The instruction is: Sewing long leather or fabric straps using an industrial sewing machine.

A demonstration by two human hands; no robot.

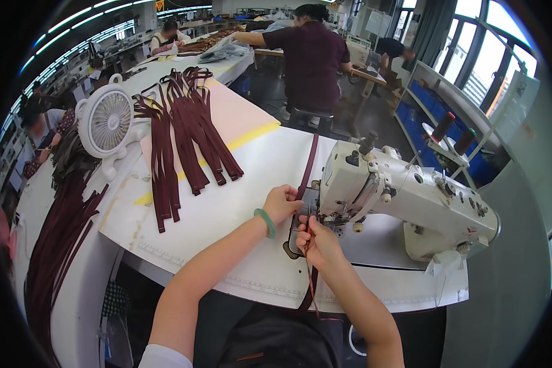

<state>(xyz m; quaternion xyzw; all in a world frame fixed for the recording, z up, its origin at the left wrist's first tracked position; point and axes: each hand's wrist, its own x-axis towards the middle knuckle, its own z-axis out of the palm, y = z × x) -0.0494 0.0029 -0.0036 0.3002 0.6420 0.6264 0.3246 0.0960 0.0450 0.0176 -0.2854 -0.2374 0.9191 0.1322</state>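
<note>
A long maroon strap (308, 161) runs from the far side of the white table, past the sewing machine's metal plate (311, 197), and down over the near edge. My left hand (280, 204), wearing a green bangle at the wrist, pinches the strap beside the plate. In my right hand (319, 243), just nearer to me, is a slim pointed metal tool (309, 212) with a red part; its exact kind is hard to make out. A thin reddish cord (310, 288) hangs below that hand. The white sewing machine (405, 190) stands immediately right of both hands.
Bundles of maroon straps (196, 135) lie on a pink board (245, 110) at the far left. More straps (58, 245) drape over the left-hand table near a white fan (107, 119). Thread cones (443, 126) stand behind the machine. A person (310, 61) sits beyond the table.
</note>
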